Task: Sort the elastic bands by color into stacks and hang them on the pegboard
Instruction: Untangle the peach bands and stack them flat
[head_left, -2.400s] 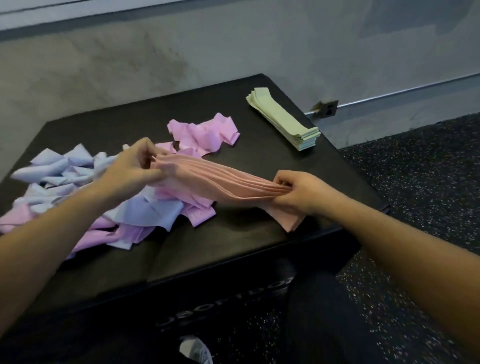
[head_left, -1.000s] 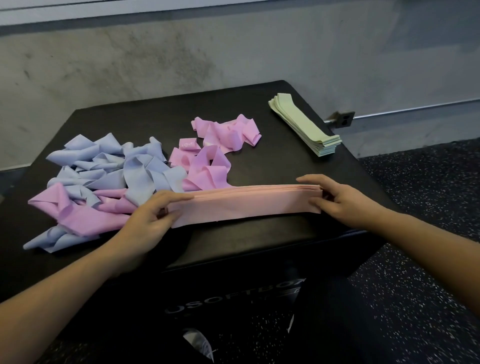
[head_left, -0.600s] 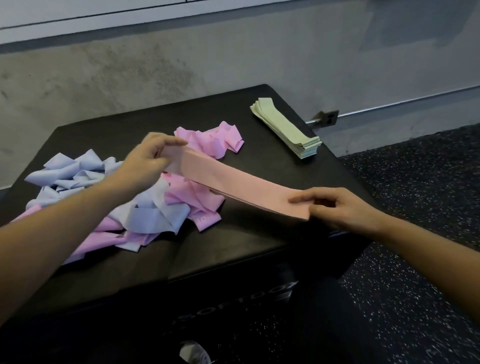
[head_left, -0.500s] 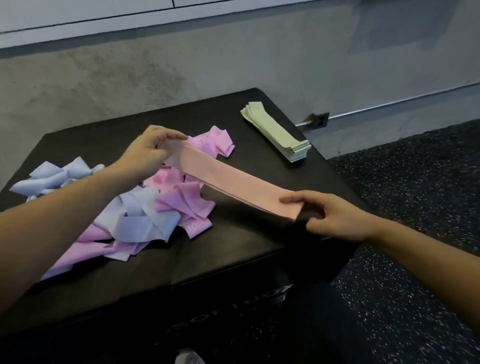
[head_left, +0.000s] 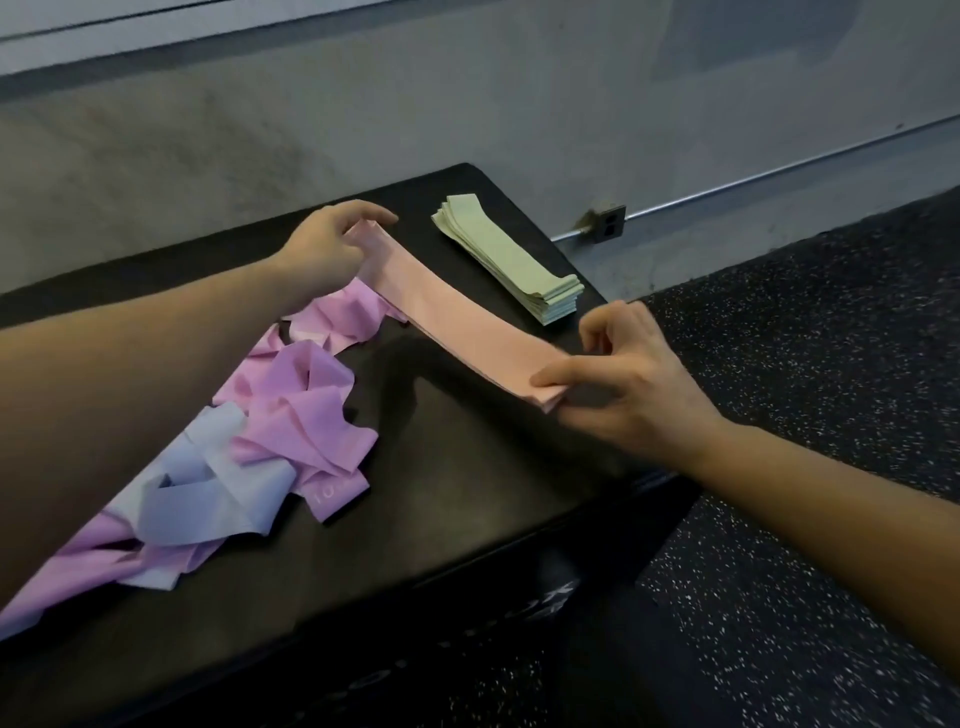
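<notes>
A flat stack of salmon-pink bands (head_left: 457, 322) hangs stretched above the black box top (head_left: 467, 467), running from far left to near right. My left hand (head_left: 327, 249) grips its far end. My right hand (head_left: 623, 374) pinches its near end between thumb and fingers. To the right of the pink stack, a tidy stack of pale green bands (head_left: 509, 260) lies near the box's right edge. Loose magenta-pink bands (head_left: 306, 405) and light blue bands (head_left: 208, 493) lie tangled on the left, partly hidden under my left forearm.
The box stands against a grey concrete wall (head_left: 363, 104). A metal conduit with an outlet (head_left: 605, 224) runs along the wall base at right. Dark speckled rubber floor (head_left: 805, 364) lies to the right and in front of the box.
The pink stack was lifted off the box's front edge and swung so that it now points away from me, closer to the green stack. Both hands kept hold of its ends.
</notes>
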